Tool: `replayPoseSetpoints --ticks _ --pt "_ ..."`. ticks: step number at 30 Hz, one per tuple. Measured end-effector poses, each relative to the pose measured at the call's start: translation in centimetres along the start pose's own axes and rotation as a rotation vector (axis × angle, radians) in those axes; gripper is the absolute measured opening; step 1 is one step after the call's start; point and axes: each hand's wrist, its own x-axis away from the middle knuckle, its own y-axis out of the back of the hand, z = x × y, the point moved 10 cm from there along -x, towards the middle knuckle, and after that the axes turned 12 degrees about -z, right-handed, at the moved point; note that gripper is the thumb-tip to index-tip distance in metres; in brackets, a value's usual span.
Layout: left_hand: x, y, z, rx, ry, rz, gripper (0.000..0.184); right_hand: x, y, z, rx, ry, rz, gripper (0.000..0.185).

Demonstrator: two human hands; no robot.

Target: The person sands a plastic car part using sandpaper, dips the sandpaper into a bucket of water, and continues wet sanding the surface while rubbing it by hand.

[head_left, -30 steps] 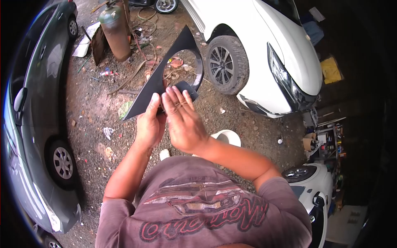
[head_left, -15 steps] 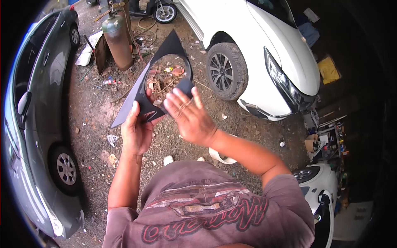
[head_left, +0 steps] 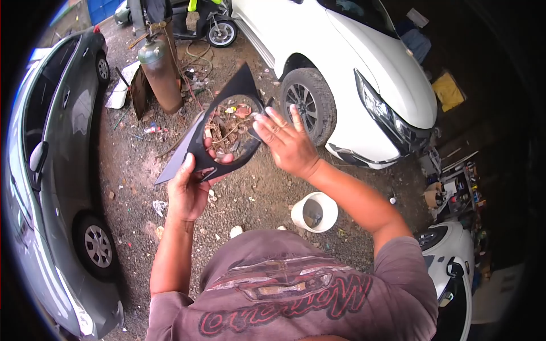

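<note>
left hand [head_left: 190,196] holds a black piece [head_left: 238,85] beside the big white car [head_left: 341,51]

the black piece has points at its ends and a big round hole; it is up in the air, tilted, to the left of the big white car's front wheel; the left hand is closed on its low end, with the thumb on the near side and the other fingers behind, some showing through the hole; the right hand [head_left: 293,150] is open, its fingers spread and nearly straight, by the right edge of the hole; a bit of something dark shows behind those fingers, but i cannot tell if the hand has hold of it.

a white bucket [head_left: 333,213] stands on the ground below the big white car's front end in the view, with something grey in it; a tall rusty tank [head_left: 161,79] stands left of the big white car; a grey car [head_left: 62,187] is farther left of it; a scooter [head_left: 222,34] is just past its back part.
</note>
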Motion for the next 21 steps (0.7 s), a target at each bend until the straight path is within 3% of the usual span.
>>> replayPoseSetpoints --ticks 2,6,8,10,12,14,18,21 --pt "-0.3 0.0 0.6 -0.025 0.001 0.011 0.066 0.2 0.0 -1.2 -0.147 -0.031 0.147 0.055" --pt "0.2 -1.2 0.0 -0.039 -0.061 0.066 0.063 -0.1 3.2 -4.4 -0.295 -0.219 0.014 0.045" --pt "0.5 -1.4 0.1 -0.013 -0.050 0.059 0.061 -0.2 4.1 -7.0 -0.600 -0.713 -0.077 0.044" --pt "0.6 -2.4 0.0 -0.045 -0.056 0.136 0.061 -0.4 3.6 -7.3 -0.733 -0.960 -0.008 0.046" --pt "0.6 -2.7 0.2 -0.062 -0.035 0.147 0.057 -4.8 6.7 -4.1 -0.614 -0.497 -0.197 0.051" --pt "0.7 -3.0 0.4 -0.078 -0.014 0.159 0.053 -6.7 6.9 0.2 -0.507 -0.123 -0.154 0.064" --pt "0.9 -1.2 2.1 -0.212 0.002 0.104 0.056 -6.6 3.8 7.7 -0.293 0.294 0.187 0.064" --pt "0.6 -0.3 2.1 -0.265 0.013 0.166 0.058 -6.3 2.8 8.5 -0.349 0.329 0.269 0.063"
